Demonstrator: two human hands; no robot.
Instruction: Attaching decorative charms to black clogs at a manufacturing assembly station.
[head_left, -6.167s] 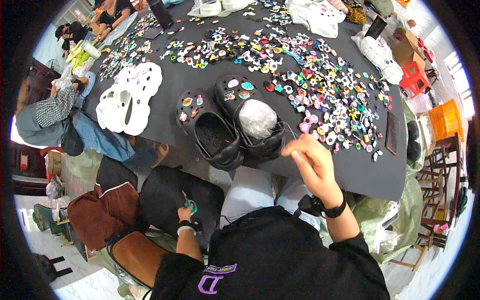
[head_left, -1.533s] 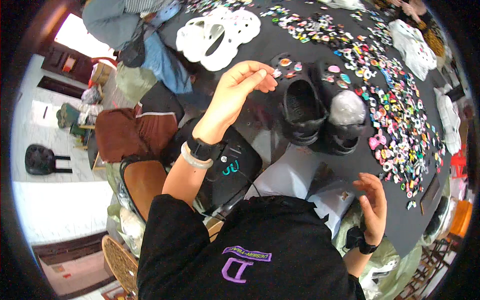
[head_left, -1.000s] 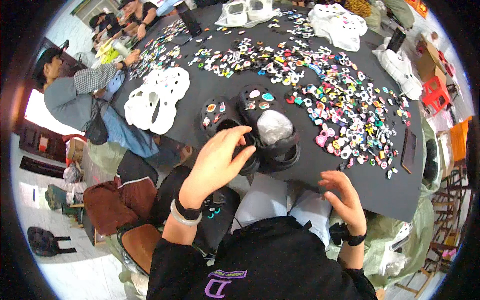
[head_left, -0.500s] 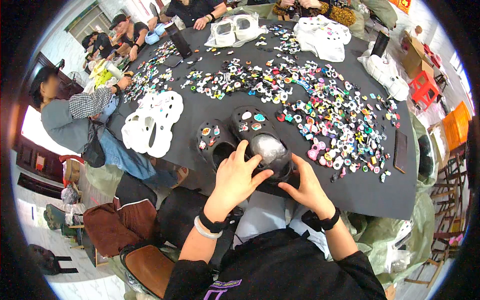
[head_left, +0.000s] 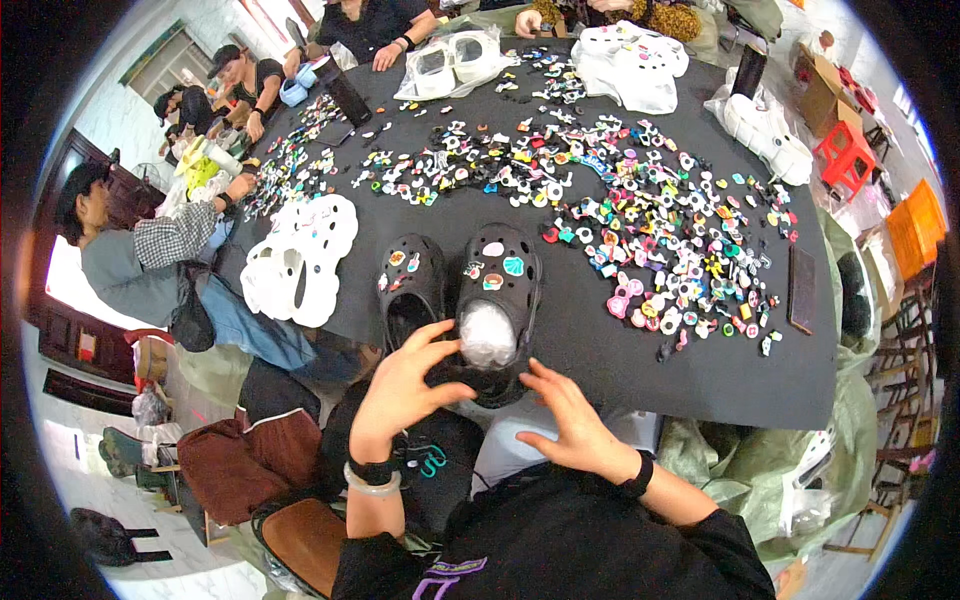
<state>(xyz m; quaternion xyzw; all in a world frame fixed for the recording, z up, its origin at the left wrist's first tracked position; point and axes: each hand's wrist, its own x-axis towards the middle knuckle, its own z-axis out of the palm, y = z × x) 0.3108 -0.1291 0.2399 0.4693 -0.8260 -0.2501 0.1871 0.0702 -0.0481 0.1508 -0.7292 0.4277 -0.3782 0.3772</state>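
Two black clogs stand side by side at the table's near edge, toes pointing away from me. The left clog (head_left: 428, 262) and the right clog (head_left: 524, 268) carry small colourful shoe charms on their toes. A shiny, silvery-white wad of stuffing (head_left: 488, 338) fills the opening of the right clog. My left hand (head_left: 408, 388) is open, its fingertips close beside that clog's opening; contact is hard to tell. Fingers apart, my right hand (head_left: 578, 425) hovers at the right of the heel, holding nothing.
Loose shoe charms (head_left: 650, 235) spread across the black table (head_left: 600, 385). White clogs (head_left: 300, 260) lie at left, with more bagged white pairs (head_left: 450, 65) farther back. A phone (head_left: 802, 290) rests near the right edge. Several people sit around the table, one person (head_left: 150, 245) at left.
Both hands have let go of the right clog and drawn back toward me. That clog has turned from a tilt to nearly straight, beside the left one.
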